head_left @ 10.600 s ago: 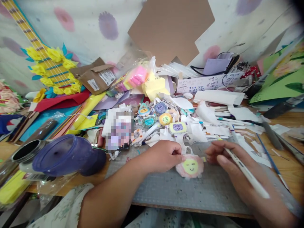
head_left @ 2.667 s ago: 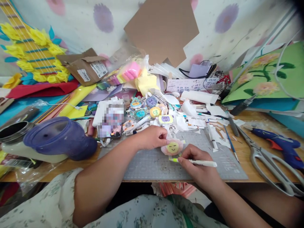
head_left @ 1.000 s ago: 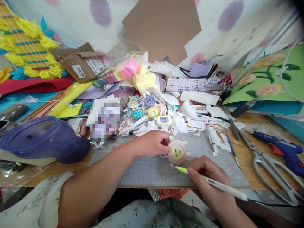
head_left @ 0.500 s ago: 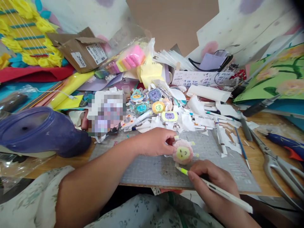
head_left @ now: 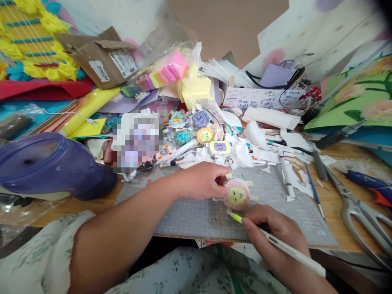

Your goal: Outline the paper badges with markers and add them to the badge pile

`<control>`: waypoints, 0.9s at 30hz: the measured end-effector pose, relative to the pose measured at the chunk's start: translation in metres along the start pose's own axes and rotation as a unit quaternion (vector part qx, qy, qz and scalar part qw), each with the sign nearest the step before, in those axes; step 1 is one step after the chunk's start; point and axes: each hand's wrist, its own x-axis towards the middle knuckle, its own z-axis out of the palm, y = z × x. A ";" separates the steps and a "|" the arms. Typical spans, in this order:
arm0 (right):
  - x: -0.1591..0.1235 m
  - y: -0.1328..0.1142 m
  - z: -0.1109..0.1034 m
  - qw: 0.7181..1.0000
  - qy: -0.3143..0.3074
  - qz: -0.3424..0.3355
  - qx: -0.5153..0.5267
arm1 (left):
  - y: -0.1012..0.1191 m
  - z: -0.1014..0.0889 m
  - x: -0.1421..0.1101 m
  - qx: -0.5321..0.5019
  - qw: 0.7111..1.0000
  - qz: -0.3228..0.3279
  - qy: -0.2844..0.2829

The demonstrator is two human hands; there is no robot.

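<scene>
A round pink paper cutout with a yellow-green face (head_left: 237,196) lies on the grey cutting mat (head_left: 190,212). My left hand (head_left: 202,180) pinches its left edge and holds it down. My right hand (head_left: 275,232) grips a white marker with a yellow-green tip (head_left: 275,243). The tip touches the mat just below the cutout's lower edge. Short yellow-green marks show around the cutout's rim.
Small coloured face cutouts (head_left: 196,132), paper scraps and pens (head_left: 283,169) pile behind the mat. A purple plastic jug (head_left: 52,165) lies at left. Large scissors (head_left: 358,216) and a blue glue gun (head_left: 372,185) lie at right. A cardboard box (head_left: 104,61) stands at the back.
The cutout has been turned a little under my left fingers, and my right hand has kept the marker tip at its lower edge. The view has dipped slightly.
</scene>
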 end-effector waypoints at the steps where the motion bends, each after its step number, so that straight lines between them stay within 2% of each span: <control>1: 0.000 0.000 0.000 1.000 0.003 -0.001 0.001 | 0.000 0.000 0.000 0.000 1.000 -0.001 0.000; 20: -0.003 0.002 -0.003 1.000 0.011 0.004 0.000 | -0.001 -0.001 0.001 -0.004 1.000 0.001 -0.001; 27: -0.003 -0.004 -0.001 0.998 0.023 0.063 0.010 | -0.001 -0.002 0.001 -0.005 1.000 -0.001 -0.009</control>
